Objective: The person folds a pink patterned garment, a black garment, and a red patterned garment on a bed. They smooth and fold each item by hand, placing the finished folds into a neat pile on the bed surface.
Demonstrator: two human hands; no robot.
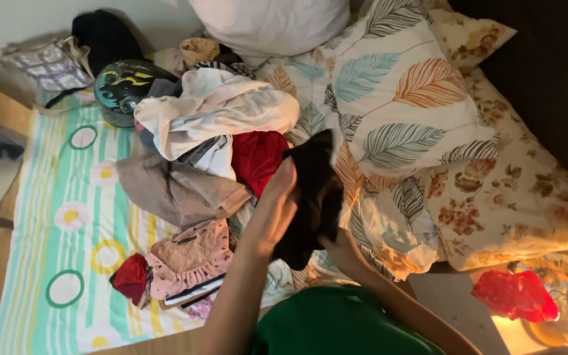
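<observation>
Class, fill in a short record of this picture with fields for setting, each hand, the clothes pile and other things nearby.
Setting: a striped, flower-patterned sheet spread flat, pillows beside it
Left hand: grips a black garment from the left side
Right hand: mostly hidden beneath the same black garment, holding its lower edge
Clothes pile: white cloth on top, red garment, grey-brown garment, pink folded item
Pillows: feather-print pillow, floral pillow
Other: red plastic bag at lower right
</observation>
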